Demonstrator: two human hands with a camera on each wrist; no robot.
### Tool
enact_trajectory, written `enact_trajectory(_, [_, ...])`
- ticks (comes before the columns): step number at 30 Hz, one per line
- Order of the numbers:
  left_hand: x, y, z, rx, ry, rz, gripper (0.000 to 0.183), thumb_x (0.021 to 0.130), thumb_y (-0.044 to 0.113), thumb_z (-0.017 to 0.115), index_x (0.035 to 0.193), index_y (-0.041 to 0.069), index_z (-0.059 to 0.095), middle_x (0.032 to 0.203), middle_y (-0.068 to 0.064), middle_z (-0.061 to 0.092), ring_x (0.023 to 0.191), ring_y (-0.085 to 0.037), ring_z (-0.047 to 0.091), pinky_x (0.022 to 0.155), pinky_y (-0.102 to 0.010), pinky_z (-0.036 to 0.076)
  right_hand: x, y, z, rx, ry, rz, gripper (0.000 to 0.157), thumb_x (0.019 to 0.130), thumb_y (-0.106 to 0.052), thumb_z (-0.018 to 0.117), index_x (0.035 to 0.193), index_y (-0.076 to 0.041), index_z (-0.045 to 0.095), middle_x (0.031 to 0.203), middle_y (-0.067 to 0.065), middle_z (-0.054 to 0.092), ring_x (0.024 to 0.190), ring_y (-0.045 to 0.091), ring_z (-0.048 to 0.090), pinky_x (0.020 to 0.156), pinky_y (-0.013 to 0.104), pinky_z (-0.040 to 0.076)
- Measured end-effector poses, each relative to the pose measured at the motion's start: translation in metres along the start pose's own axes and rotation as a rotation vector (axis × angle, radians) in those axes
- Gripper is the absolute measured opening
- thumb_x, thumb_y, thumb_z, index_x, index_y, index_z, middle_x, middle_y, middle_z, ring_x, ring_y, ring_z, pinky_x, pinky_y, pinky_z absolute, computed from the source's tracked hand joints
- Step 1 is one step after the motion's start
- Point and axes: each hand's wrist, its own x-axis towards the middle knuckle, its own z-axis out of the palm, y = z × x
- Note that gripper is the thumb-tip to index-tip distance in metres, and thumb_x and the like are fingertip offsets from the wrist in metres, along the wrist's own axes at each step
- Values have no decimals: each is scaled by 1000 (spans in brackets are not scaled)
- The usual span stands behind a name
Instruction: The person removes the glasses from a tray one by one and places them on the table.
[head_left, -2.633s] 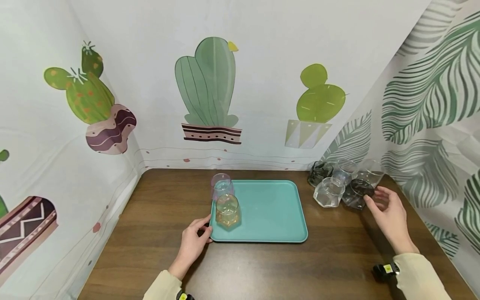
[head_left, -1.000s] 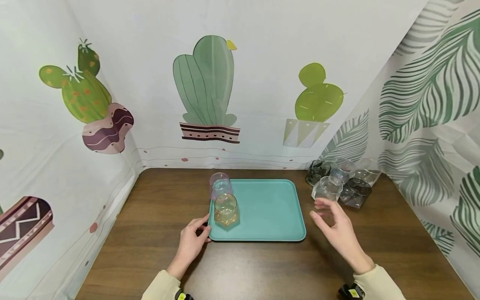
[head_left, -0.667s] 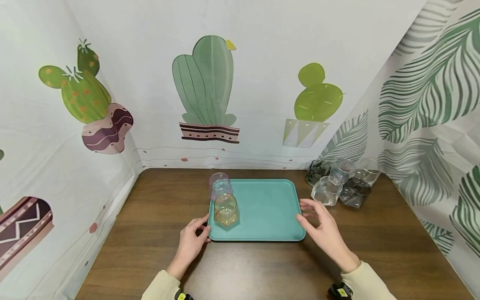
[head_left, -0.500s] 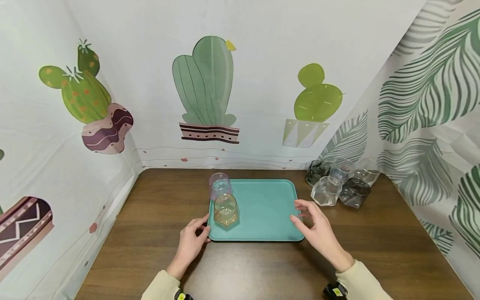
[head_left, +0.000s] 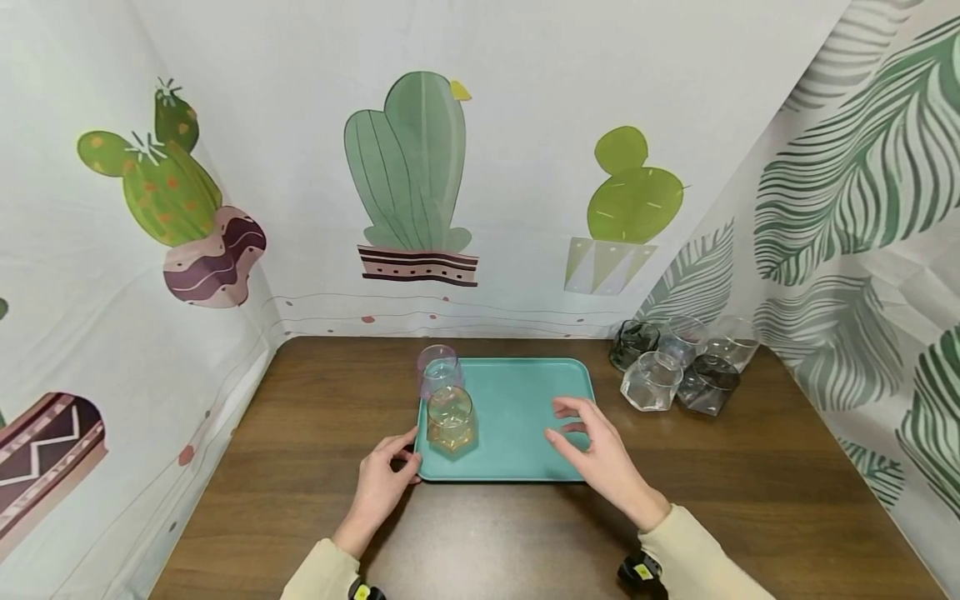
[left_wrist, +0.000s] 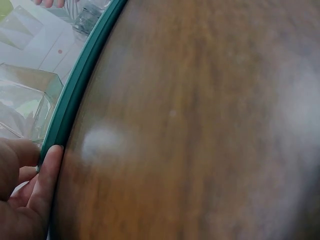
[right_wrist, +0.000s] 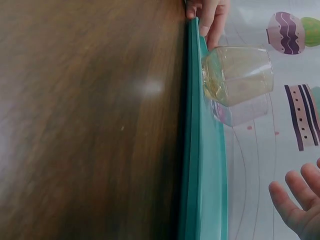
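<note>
At the left front corner of the turquoise tray (head_left: 517,417), my left hand (head_left: 381,482) pinches the rim between thumb and fingers; the right wrist view shows this hand (right_wrist: 214,17) at the far end of the tray. Two tinted glasses stand at the tray's left end: an amber hexagonal-based glass (head_left: 451,421) in front and a pinkish-purple glass (head_left: 437,367) behind it, partly hidden. My right hand (head_left: 603,454) hovers over the tray's right part, thumb and fingers apart, with nothing in its grasp.
Several more glasses stand close together at the table's back right: a clear one (head_left: 651,383) and a dark grey one (head_left: 707,385) in front, a smoky one (head_left: 635,344) and others behind. A patterned cloth wall (head_left: 525,192) borders the wooden table (head_left: 480,533).
My right hand has left the dark grey glass at the right and moved leftward, empty, to over the tray. The left hand stays at the tray's corner; the glasses have not moved.
</note>
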Motion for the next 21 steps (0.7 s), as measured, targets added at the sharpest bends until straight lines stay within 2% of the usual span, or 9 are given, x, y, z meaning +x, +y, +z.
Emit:
enact_trajectory(7, [1,0,0,14,9,14,47,90,-8,73,136,0,68,109,-14,68,84,-10,66,61,-21,65,12,-2,16,37,-59,39,44,97,-11,76,138,-11,60,131,17,62,116,26,63,92,46,63])
enact_trajectory(16, [-1,0,0,10,25,23,47,89,-9,73,135,-1,69,109,-15,69,83,-9,66,60,-22,65,31,-4,42,24,-138,63,48,97,-20,77,140,-8,57,135,18,60,117,28,62,93,39,63])
enact_trajectory(21, [-1,0,0,15,28,17,47,89,-9,73,134,0,69,110,-14,69,83,-9,67,60,-21,65,41,-8,57,56,-185,91,52,96,-23,78,141,-8,56,137,20,58,119,34,62,95,45,63])
